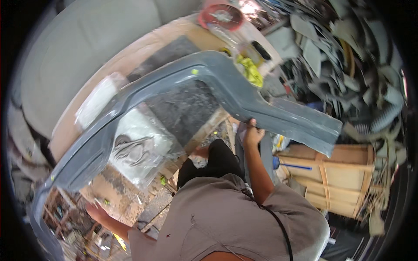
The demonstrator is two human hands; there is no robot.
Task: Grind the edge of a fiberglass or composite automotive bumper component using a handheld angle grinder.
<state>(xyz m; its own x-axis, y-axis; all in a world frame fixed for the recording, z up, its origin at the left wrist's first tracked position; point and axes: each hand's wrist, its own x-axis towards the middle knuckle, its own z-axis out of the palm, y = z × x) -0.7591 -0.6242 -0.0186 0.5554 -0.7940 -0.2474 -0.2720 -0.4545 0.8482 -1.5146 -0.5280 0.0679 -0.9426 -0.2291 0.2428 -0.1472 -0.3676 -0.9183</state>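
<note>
A long, curved grey moulded panel, shaped like a vehicle body part, stretches over the workbench from the lower left to the right. My right hand is closed on its near edge, right of the middle, with the thumb on top. Below the panel's left section, my left hand is held out with its fingers apart and nothing in them. A small yellow-green mark shows on the panel's upper bend. Under the panel lie a clear plastic bag and a crumpled grey cloth.
A big pale grey shell stands along the back left. A red basin and a yellow cloth sit at the far side. Piled moulded parts crowd the right, above a wooden-framed box. Scrap litters the lower left.
</note>
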